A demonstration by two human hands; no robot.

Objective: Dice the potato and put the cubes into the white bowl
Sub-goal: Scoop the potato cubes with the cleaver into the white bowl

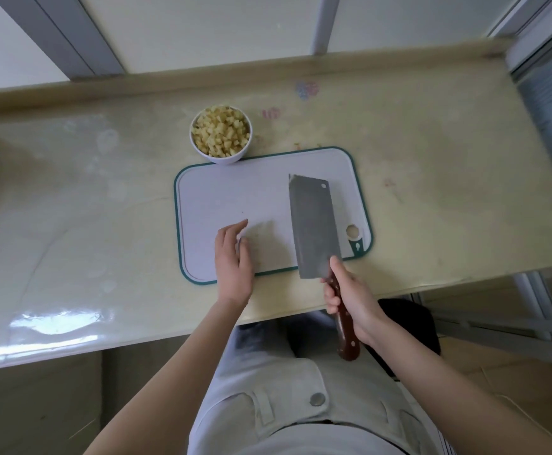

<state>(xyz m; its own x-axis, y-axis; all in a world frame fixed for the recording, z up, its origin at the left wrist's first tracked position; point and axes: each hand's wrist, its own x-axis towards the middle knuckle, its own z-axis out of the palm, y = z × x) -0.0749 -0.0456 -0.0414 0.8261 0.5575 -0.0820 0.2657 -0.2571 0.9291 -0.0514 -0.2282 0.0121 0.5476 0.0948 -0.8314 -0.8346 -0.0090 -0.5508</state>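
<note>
The right hand, at 5 o'clock, curls its fingers round the brown handle of the steel cleaver. The left hand lies at 6 o'clock of the white green-edged cutting board, fingers straight and together. At 11 o'clock, yellow potato cubes fill the round white bowl.

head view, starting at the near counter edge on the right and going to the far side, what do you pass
right hand → cleaver → white bowl holding potato cubes → back ledge
</note>
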